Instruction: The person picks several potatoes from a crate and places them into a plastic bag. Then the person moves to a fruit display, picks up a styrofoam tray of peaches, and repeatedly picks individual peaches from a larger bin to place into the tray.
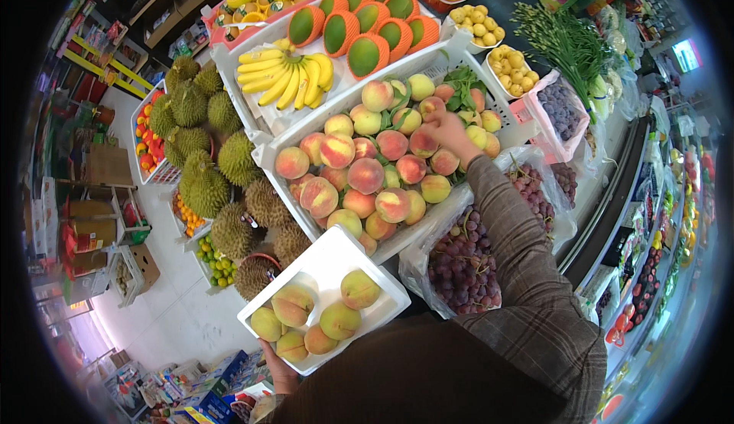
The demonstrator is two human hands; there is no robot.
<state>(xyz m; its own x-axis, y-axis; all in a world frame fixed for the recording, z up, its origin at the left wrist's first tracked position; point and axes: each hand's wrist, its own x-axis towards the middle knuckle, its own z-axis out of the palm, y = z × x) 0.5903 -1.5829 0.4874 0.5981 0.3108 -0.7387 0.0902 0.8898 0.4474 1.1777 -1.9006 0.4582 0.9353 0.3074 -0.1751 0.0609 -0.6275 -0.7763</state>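
My left hand point(280, 371) grips the lower left corner of a white foam box point(327, 269), tilted at the crate's near edge. Several yellow-green peaches point(340, 321) lie inside it, mostly towards the near side. Beyond the box, a white plastic crate point(509, 115) is heaped with red and yellow peaches point(366, 175), some with green leaves point(462, 87) among them. My right hand point(452, 132) reaches into the crate's right part, fingers bent down at a reddish peach point(424, 140). The fingertips are partly hidden, so a hold on that peach cannot be confirmed.
Bagged red grapes point(465, 260) lie below my right arm. Durians point(203, 186) are piled left of the crate. Behind it are bananas point(295, 77) and green mangoes point(367, 56) in orange foam nets. Dark plums point(559, 106) fill a pink basket at right.
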